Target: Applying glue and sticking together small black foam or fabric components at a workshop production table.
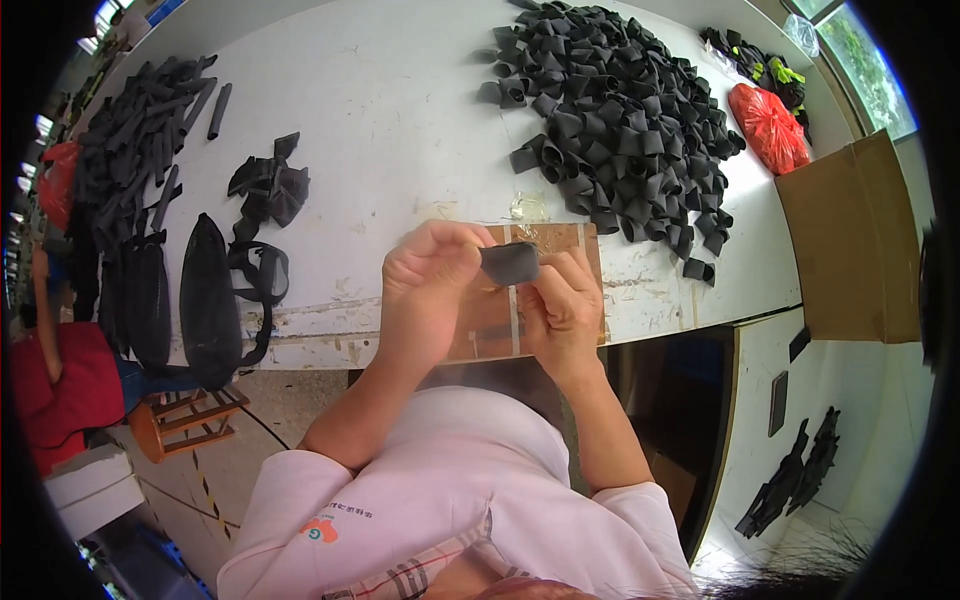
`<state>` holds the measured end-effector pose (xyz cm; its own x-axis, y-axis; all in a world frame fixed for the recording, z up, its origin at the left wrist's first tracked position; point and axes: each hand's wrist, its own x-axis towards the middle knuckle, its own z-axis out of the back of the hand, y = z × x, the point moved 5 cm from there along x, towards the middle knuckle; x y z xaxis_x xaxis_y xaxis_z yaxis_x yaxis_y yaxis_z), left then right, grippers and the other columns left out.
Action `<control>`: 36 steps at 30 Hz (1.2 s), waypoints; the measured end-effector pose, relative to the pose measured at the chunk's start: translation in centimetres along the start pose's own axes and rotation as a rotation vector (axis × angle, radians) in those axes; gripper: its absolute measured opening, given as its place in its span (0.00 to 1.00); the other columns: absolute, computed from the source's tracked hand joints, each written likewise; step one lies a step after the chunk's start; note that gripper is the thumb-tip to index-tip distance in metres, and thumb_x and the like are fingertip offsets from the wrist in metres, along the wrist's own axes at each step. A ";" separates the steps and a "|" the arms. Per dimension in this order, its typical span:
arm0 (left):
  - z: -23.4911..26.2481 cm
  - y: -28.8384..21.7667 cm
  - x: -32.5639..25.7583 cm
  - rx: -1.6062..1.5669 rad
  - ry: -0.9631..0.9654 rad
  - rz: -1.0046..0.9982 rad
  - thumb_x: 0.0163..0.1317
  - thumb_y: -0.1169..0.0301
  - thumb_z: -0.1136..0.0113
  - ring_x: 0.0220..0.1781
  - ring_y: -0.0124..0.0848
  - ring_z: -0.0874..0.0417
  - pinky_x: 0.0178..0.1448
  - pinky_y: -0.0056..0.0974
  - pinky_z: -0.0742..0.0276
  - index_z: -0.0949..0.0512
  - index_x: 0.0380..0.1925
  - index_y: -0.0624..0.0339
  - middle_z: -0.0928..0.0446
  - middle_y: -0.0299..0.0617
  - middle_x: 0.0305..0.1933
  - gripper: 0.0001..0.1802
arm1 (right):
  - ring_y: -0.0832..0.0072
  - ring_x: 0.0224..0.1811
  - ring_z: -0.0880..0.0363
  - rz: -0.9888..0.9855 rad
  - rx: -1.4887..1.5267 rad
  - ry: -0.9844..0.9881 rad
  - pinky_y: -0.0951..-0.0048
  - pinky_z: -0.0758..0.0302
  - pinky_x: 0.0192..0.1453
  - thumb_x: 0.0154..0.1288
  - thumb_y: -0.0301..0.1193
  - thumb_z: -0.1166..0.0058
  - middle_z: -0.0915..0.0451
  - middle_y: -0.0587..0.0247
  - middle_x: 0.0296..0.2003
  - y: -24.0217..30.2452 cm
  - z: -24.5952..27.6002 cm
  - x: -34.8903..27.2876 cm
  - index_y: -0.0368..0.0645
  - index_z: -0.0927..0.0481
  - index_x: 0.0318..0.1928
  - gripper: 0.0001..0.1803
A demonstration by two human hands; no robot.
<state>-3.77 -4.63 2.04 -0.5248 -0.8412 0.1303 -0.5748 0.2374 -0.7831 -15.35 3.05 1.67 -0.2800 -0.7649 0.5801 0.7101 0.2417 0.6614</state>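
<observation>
Between my two hands is a small black fabric piece (510,264), held up above the front of the table. My left hand (432,272) pinches its left end with thumb and fingers. At its right end, the curled fingers of my right hand (562,300) grip it. Below them lies a brown cardboard sheet (480,330) with strips of tape, at the table's front edge. A large heap of similar black folded pieces (620,130) spreads beyond my right hand.
Black strips (150,120) pile up at the far left. Black mesh-like pieces (270,190) and long black pouches (210,300) lie nearer. A red plastic bag (768,130) and a cardboard box (850,240) stand right. A wooden stool (190,420) and a person's red garment (60,380) are at left.
</observation>
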 end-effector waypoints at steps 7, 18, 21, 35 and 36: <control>-0.1 -1.7 1.1 0.289 0.059 -0.057 0.55 0.75 0.46 0.44 0.27 0.28 0.53 0.33 0.36 0.28 0.38 0.66 0.27 0.42 0.38 0.11 | 0.74 0.25 0.31 -0.222 0.120 -0.017 0.76 0.33 0.25 0.51 0.29 0.42 0.27 0.61 0.27 1.8 2.7 1.2 0.38 0.25 0.32 0.09; -1.9 -2.1 1.8 0.633 0.220 -0.346 0.48 0.80 0.40 0.30 0.26 0.25 0.31 0.28 0.30 0.22 0.26 0.59 0.26 0.37 0.27 0.05 | 0.79 0.20 0.35 -0.096 0.091 0.080 0.82 0.39 0.22 0.52 0.21 0.44 0.28 0.61 0.21 3.3 1.4 3.1 0.34 0.26 0.26 0.04; -1.2 -1.7 1.3 0.643 0.185 -0.337 0.48 0.79 0.40 0.31 0.28 0.25 0.32 0.29 0.30 0.22 0.26 0.59 0.27 0.38 0.27 0.05 | 0.76 0.21 0.36 -0.023 0.042 -0.027 0.81 0.40 0.24 0.53 0.22 0.45 0.29 0.60 0.21 3.3 0.6 2.3 0.34 0.29 0.24 0.06; 26.8 -5.4 2.4 1.668 -1.207 -0.151 0.50 0.62 0.41 0.44 0.49 0.26 0.44 0.46 0.30 0.31 0.41 0.69 0.29 0.57 0.41 0.24 | 0.87 0.18 0.39 -0.640 0.570 -0.264 0.85 0.42 0.21 0.65 0.35 0.58 0.31 0.68 0.20 -3.4 3.1 1.7 0.33 0.26 0.36 0.15; 28.1 -5.5 2.8 1.670 -1.149 0.020 0.49 0.62 0.40 0.41 0.50 0.25 0.43 0.47 0.30 0.30 0.35 0.69 0.27 0.56 0.37 0.21 | 0.87 0.18 0.38 -0.699 0.575 -0.164 0.85 0.41 0.21 0.65 0.35 0.57 0.31 0.68 0.19 -3.3 1.9 0.0 0.33 0.26 0.35 0.15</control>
<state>15.63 -21.94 -10.37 0.4266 -0.8623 0.2730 0.8041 0.2234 -0.5509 -18.91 3.40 0.44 -0.6441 -0.7649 -0.0092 -0.0732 0.0496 0.9961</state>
